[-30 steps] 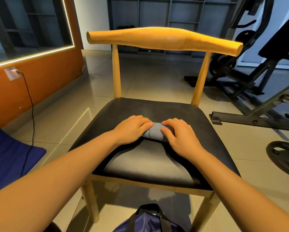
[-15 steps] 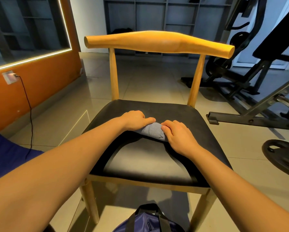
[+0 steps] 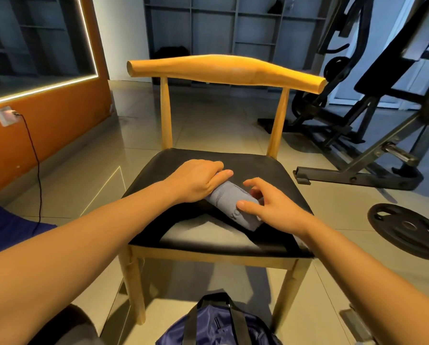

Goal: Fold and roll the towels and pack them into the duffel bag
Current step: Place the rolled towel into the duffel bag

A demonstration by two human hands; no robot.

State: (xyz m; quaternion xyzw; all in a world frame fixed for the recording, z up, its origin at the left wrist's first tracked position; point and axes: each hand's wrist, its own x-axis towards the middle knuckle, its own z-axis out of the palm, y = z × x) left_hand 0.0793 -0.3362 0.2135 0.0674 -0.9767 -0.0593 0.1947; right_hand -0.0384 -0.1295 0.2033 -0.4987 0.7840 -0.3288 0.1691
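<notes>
A grey towel [image 3: 229, 201], rolled into a short tight cylinder, lies diagonally on the black seat of a wooden chair [image 3: 258, 165]. My left hand [image 3: 196, 179] covers the roll's far left end, with its fingers curled over it and the thumb along the top. Around the near right end is my right hand [image 3: 270, 206], thumb on the near side and fingers curved over the far side. A navy duffel bag [image 3: 218, 324] with black straps sits on the floor below the chair's front edge, partly cut off by the frame.
Black gym machine frames [image 3: 357, 175] stand to the right of the chair. A weight plate [image 3: 407, 227] lies on the tiled floor. An orange wall with a socket and hanging cable [image 3: 34, 158] runs along the left. A blue mat [image 3: 6, 227] is at the left edge.
The roll has turned from lying across the seat to lying diagonally. My right hand has slid toward me along it and loosened its fingers, and my left hand stays on the far end.
</notes>
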